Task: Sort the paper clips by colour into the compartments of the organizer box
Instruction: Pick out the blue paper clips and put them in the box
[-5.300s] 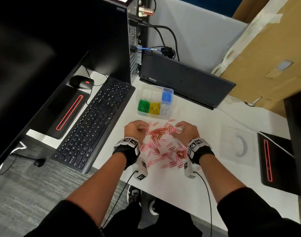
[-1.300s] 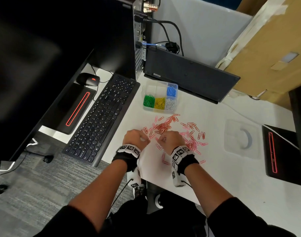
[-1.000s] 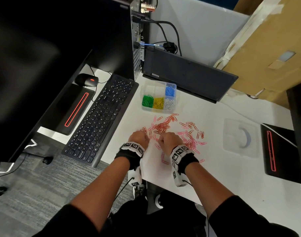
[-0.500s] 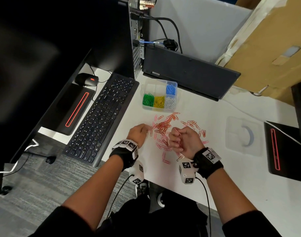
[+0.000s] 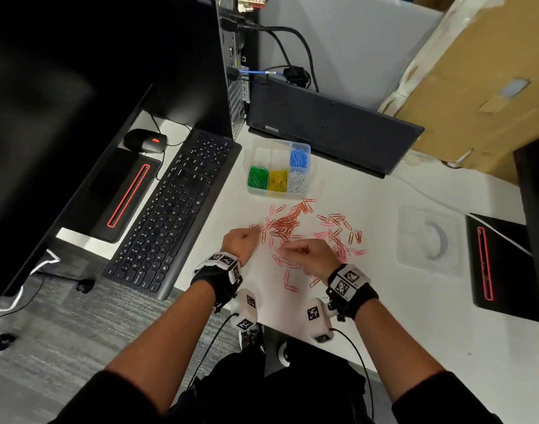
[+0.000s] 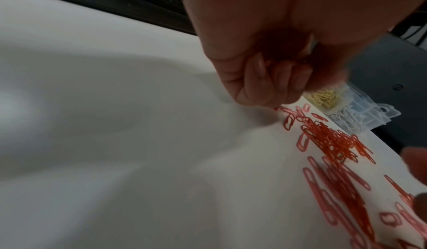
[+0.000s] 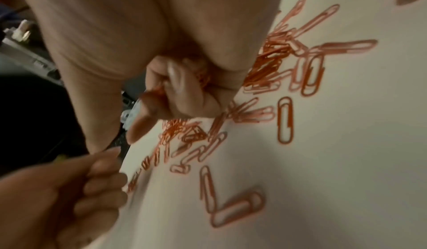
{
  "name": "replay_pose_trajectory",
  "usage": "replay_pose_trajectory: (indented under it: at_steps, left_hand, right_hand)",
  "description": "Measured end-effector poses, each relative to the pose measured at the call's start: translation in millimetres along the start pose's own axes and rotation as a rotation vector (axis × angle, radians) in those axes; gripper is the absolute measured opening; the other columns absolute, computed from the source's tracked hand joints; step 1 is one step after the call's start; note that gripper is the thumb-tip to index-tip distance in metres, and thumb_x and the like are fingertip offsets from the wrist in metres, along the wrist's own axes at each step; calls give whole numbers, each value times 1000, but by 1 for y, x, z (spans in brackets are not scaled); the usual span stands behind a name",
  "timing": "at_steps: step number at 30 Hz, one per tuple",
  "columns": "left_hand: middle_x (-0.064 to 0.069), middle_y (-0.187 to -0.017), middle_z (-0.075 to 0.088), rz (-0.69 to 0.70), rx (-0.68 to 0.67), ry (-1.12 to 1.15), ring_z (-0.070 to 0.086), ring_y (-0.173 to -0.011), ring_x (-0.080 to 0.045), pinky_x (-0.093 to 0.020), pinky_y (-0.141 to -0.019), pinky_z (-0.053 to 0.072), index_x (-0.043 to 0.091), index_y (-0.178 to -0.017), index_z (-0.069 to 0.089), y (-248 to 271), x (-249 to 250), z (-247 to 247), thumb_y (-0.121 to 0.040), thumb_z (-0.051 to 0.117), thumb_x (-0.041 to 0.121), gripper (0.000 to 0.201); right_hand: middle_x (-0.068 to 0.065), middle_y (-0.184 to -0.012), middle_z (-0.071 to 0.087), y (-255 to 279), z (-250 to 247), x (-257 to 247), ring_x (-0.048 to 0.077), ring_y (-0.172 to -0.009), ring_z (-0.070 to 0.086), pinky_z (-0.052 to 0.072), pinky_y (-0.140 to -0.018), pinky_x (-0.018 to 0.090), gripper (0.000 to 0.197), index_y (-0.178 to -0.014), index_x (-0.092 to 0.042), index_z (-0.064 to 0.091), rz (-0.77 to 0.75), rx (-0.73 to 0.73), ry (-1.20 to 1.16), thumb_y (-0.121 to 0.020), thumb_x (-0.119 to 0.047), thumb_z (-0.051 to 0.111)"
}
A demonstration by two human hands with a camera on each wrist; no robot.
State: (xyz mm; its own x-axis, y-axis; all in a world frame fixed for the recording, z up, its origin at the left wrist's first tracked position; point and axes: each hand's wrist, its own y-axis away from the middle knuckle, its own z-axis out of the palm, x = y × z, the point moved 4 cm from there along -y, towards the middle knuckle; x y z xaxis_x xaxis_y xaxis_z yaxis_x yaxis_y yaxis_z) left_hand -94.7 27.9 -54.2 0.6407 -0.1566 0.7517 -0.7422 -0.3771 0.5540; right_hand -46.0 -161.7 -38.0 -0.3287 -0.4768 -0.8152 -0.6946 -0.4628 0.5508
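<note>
A heap of red paper clips (image 5: 285, 224) lies on the white table (image 5: 384, 316), with pink clips (image 5: 338, 234) scattered to its right and in front. Behind them stands the clear organizer box (image 5: 313, 166), holding green, yellow, white and blue clips in separate compartments. My left hand (image 5: 256, 230) is at the heap's left edge, fingers curled round a bunch of red clips (image 6: 278, 66). My right hand (image 5: 286, 249) is palm down over the near clips, and red clips (image 7: 203, 78) show inside its curled fingers (image 7: 184, 97).
A black keyboard (image 5: 173, 209) lies to the left of the clips. A closed laptop (image 5: 329, 117) stands just behind the box. The clear lid (image 5: 427, 240) lies to the right, with a black device (image 5: 491, 264) beyond it. The table's front edge is under my wrists.
My right hand has turned from raised and half open-sided to palm down on the clips and shifted slightly left. My left hand has stayed at the heap's left edge.
</note>
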Motion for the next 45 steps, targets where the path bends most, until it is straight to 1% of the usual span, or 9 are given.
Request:
replay_pose_trajectory:
  at_steps: [2,4,9,19,26,29,35,41,45]
  left_hand:
    - [-13,-83,69,44,4,-15,58,-78,-37,-32,-70,46,24,-67,65,0,0,2,-98,45,23,37]
    - [-5,-108,69,61,1,-43,61,-97,-25,-24,-77,42,26,-86,69,2,3,3,-97,38,10,36]
    - [6,-79,62,160,79,-277,63,-84,-23,-20,-66,38,20,-87,70,8,14,12,-90,61,23,10]
    - [-1,-92,73,92,80,-532,66,-90,-26,-28,-79,51,23,-72,74,1,25,23,-82,73,34,15]
    - [-17,-106,66,85,68,-486,60,-99,-37,-35,-81,46,6,-105,59,3,28,16,-96,45,25,26]
    - [-19,-100,66,156,81,-449,58,-91,-35,-32,-70,38,3,-101,60,5,21,4,-101,38,29,34]
    - [-7,-67,57,142,41,-168,48,-59,-21,-28,-57,35,9,-84,45,-2,1,-17,-100,44,35,30]
    - [-6,-73,58,138,-51,33,50,-59,-21,-26,-51,43,18,-100,55,13,1,-13,-101,36,8,22]
    - [-13,-117,66,141,-184,-14,60,-103,-26,-31,-94,44,12,-101,74,29,4,1,-99,40,10,34]
  right_hand:
    - [-15,-99,72,-2,4,1,-6,-84,64,46,-77,16,24,-93,-26,78,-62,57,118,-73,-38,84]
    - [-21,-102,68,-3,7,3,-1,-94,61,45,-87,20,33,-96,-29,77,-74,127,278,-67,-42,87]
    - [-11,-83,68,-1,17,3,6,-75,59,46,-70,20,24,-96,-24,76,-185,229,547,-77,-37,81]
    - [3,-99,73,-13,18,-7,22,-92,66,49,-77,26,16,-96,-17,73,-166,77,901,-92,-30,64]
    - [-1,-74,64,-1,-19,14,12,-57,53,46,-55,23,13,-89,-15,70,6,57,50,-94,-25,63]
    - [6,-79,61,15,-28,27,12,-61,49,42,-51,20,15,-96,-5,64,156,-43,-617,-96,-19,61]
    - [5,-78,59,24,-23,30,11,-61,55,48,-49,17,27,-113,-4,67,204,-93,-951,-89,-14,61]
    - [3,-68,55,19,-15,26,12,-56,47,38,-42,18,31,-84,-10,67,237,-21,-678,-88,-40,67]
    - [1,-61,45,17,-19,34,12,-53,36,30,-42,18,28,-80,-6,67,167,41,-168,-84,-33,75]
